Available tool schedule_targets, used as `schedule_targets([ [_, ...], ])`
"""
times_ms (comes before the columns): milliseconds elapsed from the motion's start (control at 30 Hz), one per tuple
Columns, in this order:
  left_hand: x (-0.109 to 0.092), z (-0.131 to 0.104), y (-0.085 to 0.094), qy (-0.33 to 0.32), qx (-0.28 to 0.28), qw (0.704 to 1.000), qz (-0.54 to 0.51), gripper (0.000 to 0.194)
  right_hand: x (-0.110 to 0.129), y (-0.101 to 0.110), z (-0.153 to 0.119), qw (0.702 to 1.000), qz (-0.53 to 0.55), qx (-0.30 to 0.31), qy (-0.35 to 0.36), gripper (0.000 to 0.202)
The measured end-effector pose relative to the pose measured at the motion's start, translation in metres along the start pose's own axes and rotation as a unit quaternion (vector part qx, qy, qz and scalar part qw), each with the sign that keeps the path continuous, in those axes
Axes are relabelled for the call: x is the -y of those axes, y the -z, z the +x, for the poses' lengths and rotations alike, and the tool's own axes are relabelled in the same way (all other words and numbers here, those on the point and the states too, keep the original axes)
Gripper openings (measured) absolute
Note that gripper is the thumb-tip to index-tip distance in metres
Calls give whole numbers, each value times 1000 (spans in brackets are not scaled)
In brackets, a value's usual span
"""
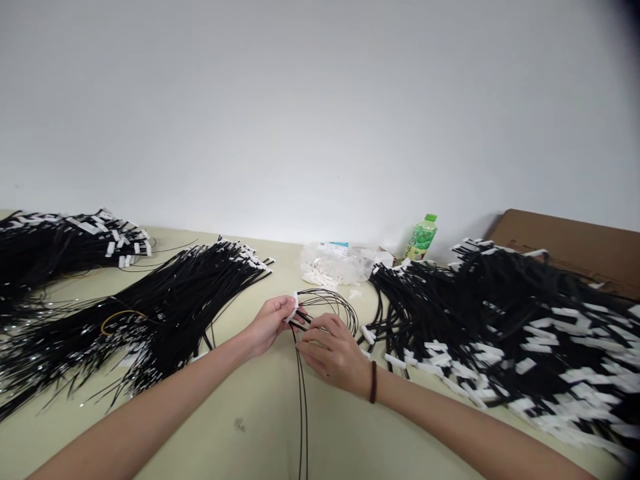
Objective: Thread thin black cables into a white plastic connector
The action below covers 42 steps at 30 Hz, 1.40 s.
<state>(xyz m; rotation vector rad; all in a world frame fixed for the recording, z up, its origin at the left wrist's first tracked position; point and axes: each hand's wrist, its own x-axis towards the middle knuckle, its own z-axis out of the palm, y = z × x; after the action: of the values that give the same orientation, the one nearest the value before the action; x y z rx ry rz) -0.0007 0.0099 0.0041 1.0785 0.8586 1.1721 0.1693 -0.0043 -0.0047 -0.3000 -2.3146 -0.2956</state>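
- Black cables [302, 373], a thin pair, run from the near table edge up the middle of the table [260, 413] to both hands, then loop onward in an arc behind the fingers.
- White connector [291, 311] sits at the cable end, pinched between thumb and fingers of the left hand [267, 325]; grip closed on it.
- Right hand [333, 351] lies just beside the left, fingers curled down over the cables right below the connector; pinch looks closed on the strands, contact point partly hidden by the fingers.
- Dark band [373, 381] on the right wrist.
- Left of the hands: a fanned bundle of black cables with white tips [185, 293]; a second such heap [60, 243] further left, near the wall.
- Right of the hands: a large pile of the same cables [505, 320], white connectors scattered through it.
- Behind the hands, by the wall: a clear bag of white parts [335, 263], a green bottle [421, 238] standing upright beside it.
- Brown cardboard [570, 250] leans at far right behind the large pile.
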Motion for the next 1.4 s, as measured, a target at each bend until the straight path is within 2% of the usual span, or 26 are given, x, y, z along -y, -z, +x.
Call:
schedule_targets([
  [667, 2, 1, 2, -5, 6, 1000, -7, 31, -1, -1, -1, 1000, -9, 3, 14, 13],
  [833, 3, 2, 2, -7, 4, 1000, -1, 33, -2, -2, -2, 1000, 23, -13, -13, 16],
  [967, 5, 2, 3, -19, 21, 999, 42, 34, 3, 2, 3, 989, 114, -63, -75, 19],
  [1033, 6, 2, 4, -19, 23, 998, 58, 34, 5, 8, 10, 967, 181, -98, -152, 16],
  [1100, 6, 2, 4, -16, 15, 998, 57, 34, 6, 17, 19, 924, 254, -131, -254, 14],
  [1200, 6, 3, 4, -8, -6, 999, 45, 35, 0, 37, 33, 816, 387, -216, -371, 17],
  [1267, 6, 3, 4, -7, -12, 999, 40, 36, -10, 54, 41, 744, 461, -282, -392, 16],
  [1300, 6, 3, 4, -8, -12, 999, 38, 36, -16, 63, 44, 727, 473, -308, -392, 17],
  [1333, 6, 3, 4, -8, -11, 999, 37, 35, -23, 71, 46, 722, 468, -332, -388, 18],
  [1400, 6, 4, 4, -7, -13, 999, 37, 34, -34, 84, 48, 739, 411, -382, -371, 19],
])
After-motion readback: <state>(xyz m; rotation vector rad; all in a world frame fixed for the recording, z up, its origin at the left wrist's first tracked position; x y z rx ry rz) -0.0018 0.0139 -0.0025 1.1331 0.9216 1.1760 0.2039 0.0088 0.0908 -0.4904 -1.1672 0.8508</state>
